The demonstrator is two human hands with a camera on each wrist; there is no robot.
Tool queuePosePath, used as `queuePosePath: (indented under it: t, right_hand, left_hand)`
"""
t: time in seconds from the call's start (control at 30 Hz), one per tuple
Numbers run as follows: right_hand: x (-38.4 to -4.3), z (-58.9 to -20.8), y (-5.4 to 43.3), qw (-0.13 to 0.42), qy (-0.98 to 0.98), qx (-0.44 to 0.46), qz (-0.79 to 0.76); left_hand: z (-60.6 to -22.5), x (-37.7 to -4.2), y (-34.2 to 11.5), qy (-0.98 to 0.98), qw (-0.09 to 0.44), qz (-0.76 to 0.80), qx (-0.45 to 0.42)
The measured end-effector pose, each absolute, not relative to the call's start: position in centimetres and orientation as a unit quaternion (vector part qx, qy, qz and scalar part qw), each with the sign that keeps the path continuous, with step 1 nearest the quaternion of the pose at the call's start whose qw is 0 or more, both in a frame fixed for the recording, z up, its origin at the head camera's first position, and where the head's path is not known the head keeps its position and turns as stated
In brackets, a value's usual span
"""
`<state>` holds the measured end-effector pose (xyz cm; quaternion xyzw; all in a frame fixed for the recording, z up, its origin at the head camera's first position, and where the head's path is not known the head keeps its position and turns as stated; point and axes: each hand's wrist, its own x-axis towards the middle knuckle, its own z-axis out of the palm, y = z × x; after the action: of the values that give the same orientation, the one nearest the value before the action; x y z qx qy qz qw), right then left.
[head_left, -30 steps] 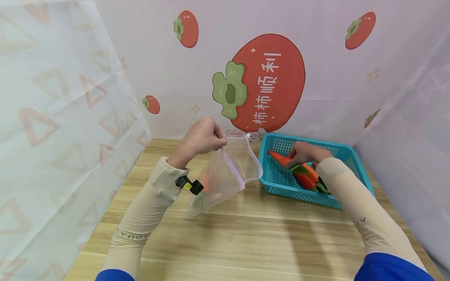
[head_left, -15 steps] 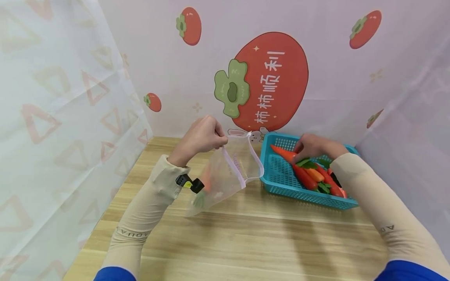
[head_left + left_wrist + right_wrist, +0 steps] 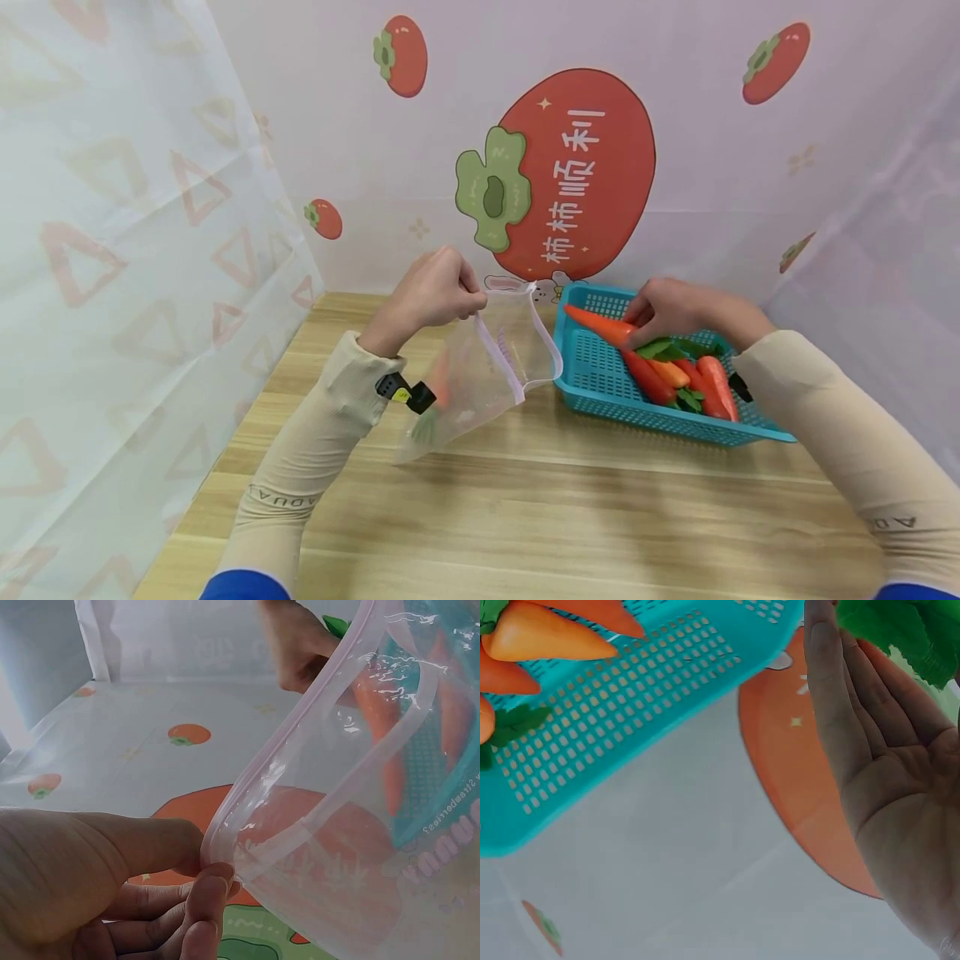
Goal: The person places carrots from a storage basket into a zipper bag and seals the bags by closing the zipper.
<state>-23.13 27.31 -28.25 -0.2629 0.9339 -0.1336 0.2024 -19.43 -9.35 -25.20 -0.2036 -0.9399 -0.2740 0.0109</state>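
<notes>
My left hand [image 3: 431,292] pinches the rim of a clear zip bag [image 3: 491,367] with a pale pink seal strip. The bag's mouth hangs wide, facing the basket, and an orange and green shape [image 3: 442,385] shows blurred through its lower part. Over the basket, my right hand [image 3: 667,308] grips an orange carrot [image 3: 596,323] near its leafy end, its tip pointing left towards the bag. Green leaves [image 3: 900,637] stick out by the palm in the right wrist view. From the left wrist, the thumb and fingers [image 3: 206,896] meet on the bag's edge.
A turquoise perforated basket [image 3: 630,410] stands on the wooden table [image 3: 525,517], right of the bag. In it lie red and orange carrot-like vegetables [image 3: 651,382] with green leaves, mostly towards its right half. A white printed cloth wall [image 3: 697,183] rises close behind.
My right hand has moved up and slightly right with the carrot, uncovering more of the basket's vegetables. The left hand and the bag have stayed nearly still.
</notes>
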Motion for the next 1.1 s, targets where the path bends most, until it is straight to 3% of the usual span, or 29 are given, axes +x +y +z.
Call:
queuePosePath:
  t: [0.43, 0.73, 1.1]
  right_hand:
    - [-19.2, -24.2, 26.8, 0.197, 0.921, -0.299, -0.155]
    - [-17.2, -22.0, 26.1, 0.227, 0.914, -0.3, -0.153]
    - [-16.7, -21.0, 22.8, 0.236, 0.9, -0.339, -0.136]
  left_hand:
    - [-25.4, -19.6, -9.2, -0.938, 0.015, -0.275, -0.213]
    - [-25.4, -19.5, -8.9, -0.936, 0.018, -0.274, -0.219]
    - [-25.5, -19.5, -8.7, -0.936, 0.017, -0.276, -0.219]
